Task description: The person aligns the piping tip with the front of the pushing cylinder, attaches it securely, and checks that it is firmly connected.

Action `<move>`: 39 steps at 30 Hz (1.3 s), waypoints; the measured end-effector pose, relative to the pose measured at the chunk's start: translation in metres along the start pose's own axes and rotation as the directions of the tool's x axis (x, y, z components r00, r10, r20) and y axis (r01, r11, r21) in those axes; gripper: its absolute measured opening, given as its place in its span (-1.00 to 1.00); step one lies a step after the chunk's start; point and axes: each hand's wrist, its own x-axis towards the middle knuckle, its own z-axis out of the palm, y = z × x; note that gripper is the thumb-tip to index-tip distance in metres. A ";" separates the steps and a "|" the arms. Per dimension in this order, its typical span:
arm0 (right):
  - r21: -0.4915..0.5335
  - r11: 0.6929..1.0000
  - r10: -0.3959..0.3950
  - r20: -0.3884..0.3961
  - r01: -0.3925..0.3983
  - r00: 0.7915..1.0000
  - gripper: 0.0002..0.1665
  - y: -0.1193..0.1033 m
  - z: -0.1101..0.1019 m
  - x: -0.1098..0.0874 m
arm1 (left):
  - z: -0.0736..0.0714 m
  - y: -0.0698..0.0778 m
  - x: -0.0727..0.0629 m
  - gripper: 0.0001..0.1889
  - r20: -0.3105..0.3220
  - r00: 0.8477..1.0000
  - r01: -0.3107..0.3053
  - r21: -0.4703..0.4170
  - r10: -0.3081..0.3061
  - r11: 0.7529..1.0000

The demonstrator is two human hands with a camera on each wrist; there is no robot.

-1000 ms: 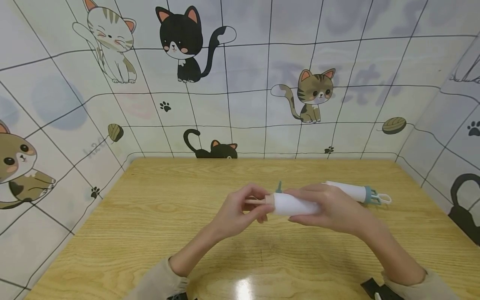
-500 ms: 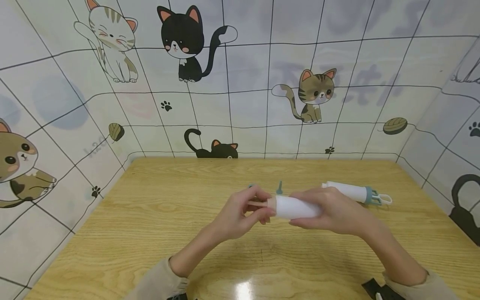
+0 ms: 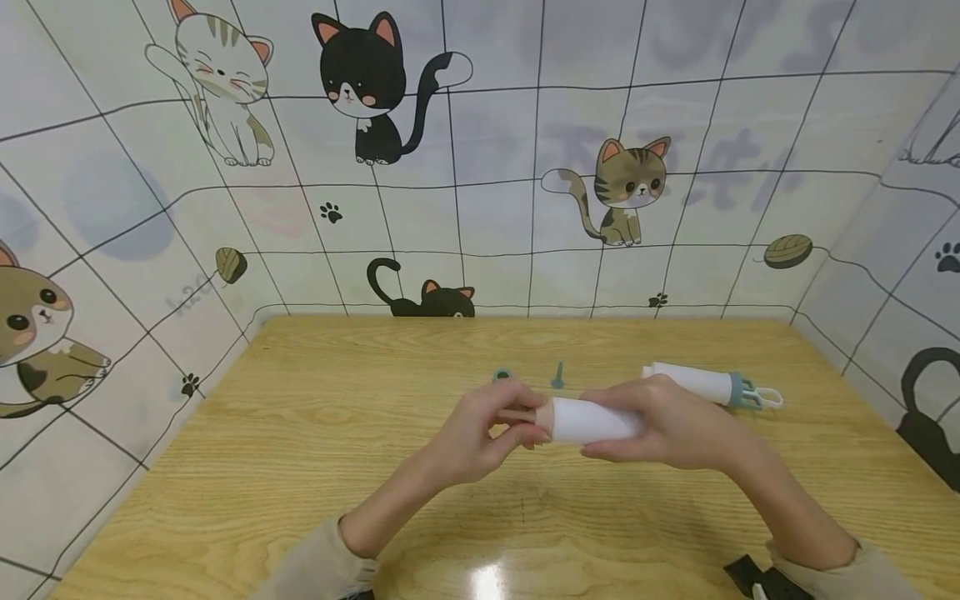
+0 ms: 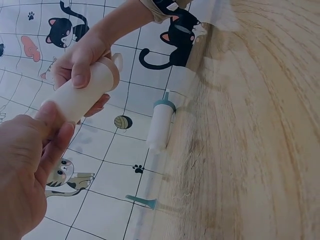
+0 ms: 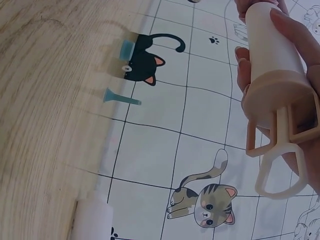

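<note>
Over the middle of the wooden table [image 3: 570, 517], clear of its top, a person holds a white syringe-like tube [image 3: 596, 421] almost level between two bare hands. The left hand [image 3: 487, 437] pinches the beige cap [image 3: 545, 419] at one end between thumb and fingertips, with a thin beige nozzle [image 3: 517, 415] running back among the fingers. The right hand [image 3: 663, 421] wraps the white barrel, its thumb along one side and its fingers curled against the other; out past the palm, the right wrist view shows a beige collar [image 5: 272, 90] with side loops and a looped plunger handle [image 5: 283, 147]. Just beyond the hands, a teal nozzle [image 3: 558, 377] stands upright on its wide foot, and behind the left hand sits a small round teal piece [image 3: 502, 372], partly hidden. Farther right, a second white tube [image 3: 697, 383] with a teal collar [image 3: 738, 390] lies on its side near the right hand. Cartoon cats [image 3: 362, 75] decorate the gridded wall covering [image 3: 495, 208] behind the table.
</note>
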 end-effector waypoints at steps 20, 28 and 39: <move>-0.389 0.916 -0.183 -0.186 0.099 0.965 -0.39 -0.005 0.006 0.000 | -0.002 0.000 -0.002 -0.80 -0.046 0.960 0.261 -0.228 -0.278 0.938; -0.350 0.934 -0.133 -0.165 0.067 0.977 -0.41 -0.008 0.005 -0.001 | -0.002 0.001 -0.002 -0.82 -0.046 0.970 0.226 -0.208 -0.240 0.952; -0.124 0.992 -0.036 -0.051 0.029 0.998 -0.56 -0.006 0.003 0.001 | -0.001 0.005 -0.002 -0.85 -0.025 0.976 0.209 -0.153 -0.215 0.966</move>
